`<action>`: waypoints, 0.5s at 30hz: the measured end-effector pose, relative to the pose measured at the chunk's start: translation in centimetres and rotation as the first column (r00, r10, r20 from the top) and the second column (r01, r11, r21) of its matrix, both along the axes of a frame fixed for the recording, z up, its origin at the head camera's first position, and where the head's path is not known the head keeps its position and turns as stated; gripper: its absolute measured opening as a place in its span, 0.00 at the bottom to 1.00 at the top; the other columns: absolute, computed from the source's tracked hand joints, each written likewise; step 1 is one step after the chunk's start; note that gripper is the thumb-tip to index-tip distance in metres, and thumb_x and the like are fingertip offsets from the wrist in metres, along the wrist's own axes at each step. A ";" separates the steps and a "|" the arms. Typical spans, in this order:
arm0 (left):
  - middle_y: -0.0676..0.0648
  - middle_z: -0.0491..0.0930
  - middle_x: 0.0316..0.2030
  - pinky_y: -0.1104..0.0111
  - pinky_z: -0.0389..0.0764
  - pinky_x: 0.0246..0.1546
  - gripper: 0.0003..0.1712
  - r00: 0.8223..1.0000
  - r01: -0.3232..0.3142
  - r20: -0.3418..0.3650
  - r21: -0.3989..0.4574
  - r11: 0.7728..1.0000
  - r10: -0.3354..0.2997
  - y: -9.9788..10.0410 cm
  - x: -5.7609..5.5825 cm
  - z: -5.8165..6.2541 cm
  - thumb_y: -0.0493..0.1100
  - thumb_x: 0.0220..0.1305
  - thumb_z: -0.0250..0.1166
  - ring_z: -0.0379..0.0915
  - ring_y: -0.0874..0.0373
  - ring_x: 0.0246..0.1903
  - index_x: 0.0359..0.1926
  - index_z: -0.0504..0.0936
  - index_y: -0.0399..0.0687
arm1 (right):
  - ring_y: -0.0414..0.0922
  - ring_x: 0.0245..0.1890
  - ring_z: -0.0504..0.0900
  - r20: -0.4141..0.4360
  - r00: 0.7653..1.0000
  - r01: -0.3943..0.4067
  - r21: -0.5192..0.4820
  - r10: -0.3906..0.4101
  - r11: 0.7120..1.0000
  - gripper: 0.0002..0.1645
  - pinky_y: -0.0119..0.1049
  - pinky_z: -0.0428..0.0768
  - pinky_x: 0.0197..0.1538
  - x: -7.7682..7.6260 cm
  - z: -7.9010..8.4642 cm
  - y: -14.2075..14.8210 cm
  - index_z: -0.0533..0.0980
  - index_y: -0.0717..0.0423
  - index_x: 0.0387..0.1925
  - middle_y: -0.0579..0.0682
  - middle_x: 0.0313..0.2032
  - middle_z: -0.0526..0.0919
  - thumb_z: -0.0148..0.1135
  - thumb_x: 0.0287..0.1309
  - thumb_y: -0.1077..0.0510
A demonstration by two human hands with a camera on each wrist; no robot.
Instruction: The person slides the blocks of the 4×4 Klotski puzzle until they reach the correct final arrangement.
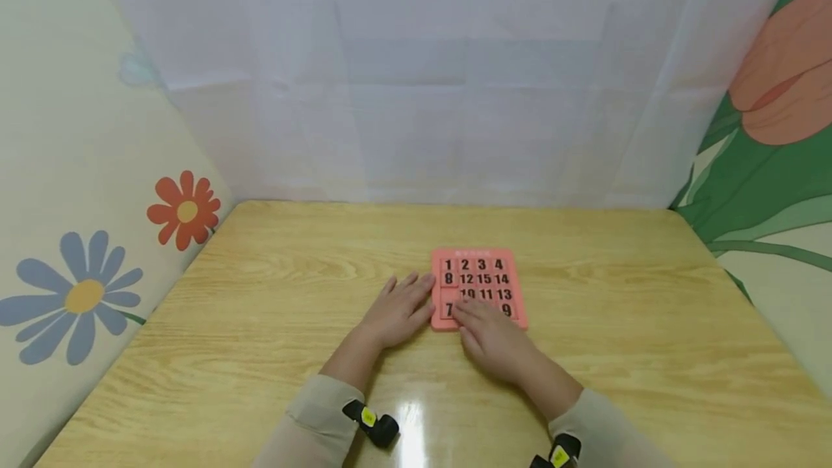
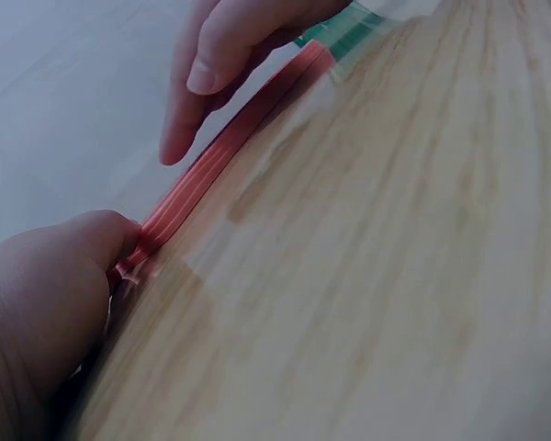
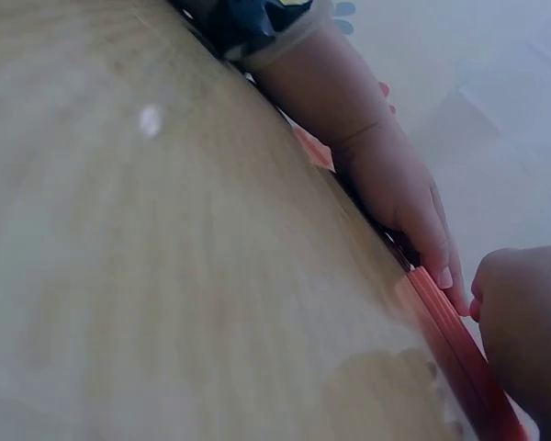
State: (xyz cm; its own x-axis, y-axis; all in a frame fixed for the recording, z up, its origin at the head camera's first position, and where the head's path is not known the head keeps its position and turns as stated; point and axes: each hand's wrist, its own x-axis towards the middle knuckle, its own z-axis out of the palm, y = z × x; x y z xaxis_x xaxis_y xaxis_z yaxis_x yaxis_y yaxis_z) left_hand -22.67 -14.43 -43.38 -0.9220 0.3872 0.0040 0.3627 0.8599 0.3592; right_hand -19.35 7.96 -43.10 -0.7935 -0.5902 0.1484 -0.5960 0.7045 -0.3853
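Observation:
A pink sliding number puzzle (image 1: 477, 253) lies flat on the table, with black numbers on its tiles. The top row reads 1, 2, 3, 4, and a plain pink gap shows at the left of the third row. My left hand (image 1: 398, 315) rests along the puzzle's left edge, fingers extended, its thumb (image 2: 110, 234) against the side of the frame. Over the lower rows, my right hand (image 1: 495, 338) reaches in from the near side, fingertips at the tiles beside the 7. That hand covers part of the bottom row.
The wood-grain table (image 1: 273, 266) extends around the puzzle on every side. A white cloth (image 1: 455, 107) hangs behind it, with flower-patterned panels (image 1: 84, 295) at both sides. Black straps (image 1: 370, 421) with devices sit on both sleeves.

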 end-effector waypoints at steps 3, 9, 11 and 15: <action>0.50 0.57 0.75 0.49 0.39 0.78 0.33 1.000 -0.003 -0.001 -0.005 1.000 0.003 0.0 0.0 0.1 0.57 0.76 0.44 0.47 0.48 0.76 0.76 0.56 0.49 | 0.52 0.72 0.64 -0.006 1.000 -0.019 -0.004 0.019 1.000 0.27 0.50 0.60 0.75 0.5 -0.1 0.1 0.69 0.57 0.67 0.53 0.70 0.69 0.47 0.71 0.53; 0.48 0.58 0.74 0.48 0.41 0.77 0.33 1.000 0.001 -0.003 0.007 1.000 -0.001 0.0 0.0 0.3 0.55 0.76 0.46 0.48 0.47 0.76 0.75 0.58 0.47 | 0.51 0.73 0.64 -0.044 0.998 -0.045 0.025 0.046 0.999 0.27 0.49 0.60 0.75 0.7 -0.3 0.0 0.70 0.58 0.67 0.54 0.70 0.69 0.47 0.71 0.53; 0.49 0.58 0.75 0.48 0.40 0.77 0.33 1.000 0.002 0.003 0.002 1.000 -0.002 0.0 0.0 0.3 0.56 0.76 0.46 0.48 0.48 0.76 0.75 0.58 0.47 | 0.51 0.72 0.64 -0.046 0.998 -0.047 0.027 0.048 0.999 0.27 0.49 0.59 0.75 0.7 -0.3 0.0 0.70 0.58 0.67 0.54 0.69 0.69 0.47 0.71 0.53; 0.49 0.58 0.75 0.48 0.40 0.78 0.33 1.000 0.000 0.005 0.001 1.000 0.000 0.1 0.0 0.2 0.56 0.76 0.45 0.47 0.48 0.76 0.75 0.57 0.48 | 0.52 0.72 0.64 -0.032 0.999 -0.038 0.014 0.038 0.999 0.27 0.49 0.59 0.76 0.5 -0.3 -0.1 0.69 0.58 0.67 0.55 0.69 0.69 0.46 0.71 0.53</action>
